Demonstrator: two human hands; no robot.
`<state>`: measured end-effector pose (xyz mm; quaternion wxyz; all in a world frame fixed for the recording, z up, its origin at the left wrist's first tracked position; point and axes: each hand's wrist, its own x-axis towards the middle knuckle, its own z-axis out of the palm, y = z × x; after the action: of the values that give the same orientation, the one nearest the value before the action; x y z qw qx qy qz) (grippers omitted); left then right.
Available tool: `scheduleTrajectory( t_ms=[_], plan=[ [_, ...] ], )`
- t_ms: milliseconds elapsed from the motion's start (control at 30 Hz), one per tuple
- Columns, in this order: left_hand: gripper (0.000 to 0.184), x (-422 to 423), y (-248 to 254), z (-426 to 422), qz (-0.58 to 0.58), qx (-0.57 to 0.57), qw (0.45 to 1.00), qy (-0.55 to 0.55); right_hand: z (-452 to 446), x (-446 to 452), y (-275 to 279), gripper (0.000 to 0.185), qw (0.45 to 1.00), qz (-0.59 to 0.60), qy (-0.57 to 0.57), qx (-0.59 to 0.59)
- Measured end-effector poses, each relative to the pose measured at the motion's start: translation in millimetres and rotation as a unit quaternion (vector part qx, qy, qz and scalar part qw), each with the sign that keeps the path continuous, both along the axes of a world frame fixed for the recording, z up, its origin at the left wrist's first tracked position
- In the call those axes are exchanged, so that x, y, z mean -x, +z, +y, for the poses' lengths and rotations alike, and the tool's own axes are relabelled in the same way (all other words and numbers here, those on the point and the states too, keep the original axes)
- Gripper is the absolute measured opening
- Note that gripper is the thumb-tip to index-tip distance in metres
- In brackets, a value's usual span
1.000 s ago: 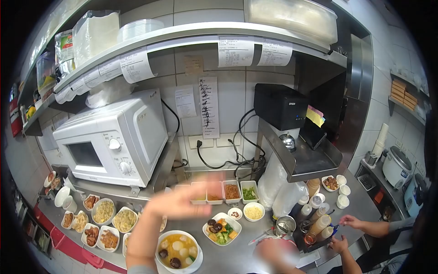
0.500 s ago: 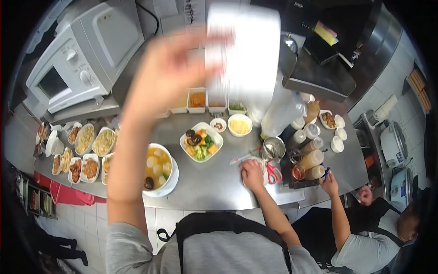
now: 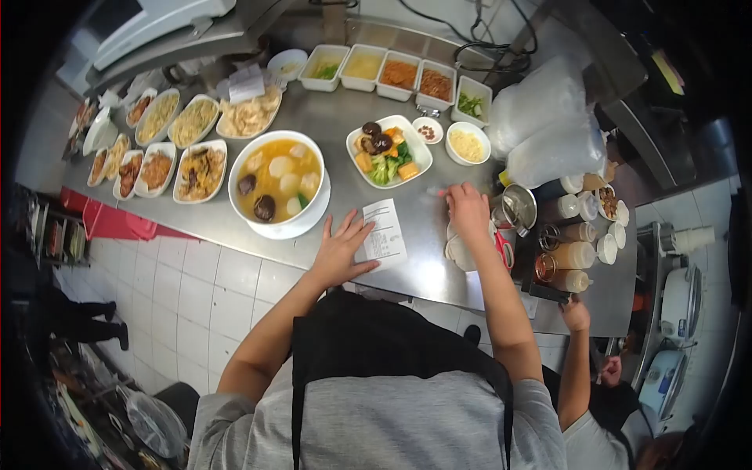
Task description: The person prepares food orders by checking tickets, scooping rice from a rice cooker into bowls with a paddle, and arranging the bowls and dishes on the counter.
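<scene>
My left hand (image 3: 342,249) lies spread on the counter, its fingers over the left edge of a printed receipt (image 3: 384,233). Behind the receipt stands a square white bowl (image 3: 417,150) of broccoli, mushrooms and tofu-like cubes. To the left, a big soup bowl (image 3: 237,184) rests on a white plate (image 3: 313,219). My right hand (image 3: 468,210) hovers low over the counter with fingers bent together; a blurred, pale thing shows at the fingertips, too small to name. Beneath that wrist are a folded white cloth (image 3: 460,252) and red-handled scissors (image 3: 502,249). A metal pot (image 3: 526,205) stands just right.
Several filled dishes (image 3: 194,121) line the left side. White tubs of toppings (image 3: 398,74) stand along the back. At right are sauce bottles (image 3: 573,255) in a black rack and plastic bags (image 3: 548,117). A co-worker's hand (image 3: 576,315) is beside the rack.
My left hand has come down from in front of my view and laid the receipt on the counter. My right hand has lifted off the cloth slightly. The view has tilted downward.
</scene>
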<state>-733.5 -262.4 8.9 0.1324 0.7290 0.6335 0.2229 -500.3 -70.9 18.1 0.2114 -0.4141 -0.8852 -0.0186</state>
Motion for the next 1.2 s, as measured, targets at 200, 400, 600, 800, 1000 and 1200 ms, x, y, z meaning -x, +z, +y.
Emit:
scheduleTrajectory(
  t_ms=[200, 400, 600, 800, 1000, 1200],
  plan=[
    [0.076, -2.4, 0.9, -0.2, -0.004, -0.018, 1.0, 0.023, -38.7, -5.8, 16.4, 0.014, 0.936, 0.333, -0.003, 0.116],
    [0.077, -4.0, -0.8, 1.3, -0.006, -0.027, 0.999, 0.038, -123.7, 12.9, -1.3, 0.031, 0.566, 0.603, 0.076, 0.557],
    [0.078, -3.0, -3.8, 0.6, -0.001, -0.031, 0.999, 0.037, -152.3, 19.1, -18.7, 0.009, 0.734, 0.481, 0.01, 0.48],
    [0.077, -1.3, -3.8, 1.4, -0.007, -0.033, 0.999, 0.037, -158.0, 24.5, -28.4, 0.005, 0.816, 0.411, 0.058, 0.402],
    [0.076, -1.6, -5.2, 0.6, -0.005, -0.032, 0.999, 0.036, -146.1, 19.0, -23.5, 0.004, 0.877, 0.399, 0.06, 0.261],
    [0.076, -2.0, -4.2, 1.6, -0.002, -0.033, 0.999, 0.036, -145.1, 36.6, -28.5, 0.007, 0.832, 0.43, 0.047, 0.347]
  ],
)
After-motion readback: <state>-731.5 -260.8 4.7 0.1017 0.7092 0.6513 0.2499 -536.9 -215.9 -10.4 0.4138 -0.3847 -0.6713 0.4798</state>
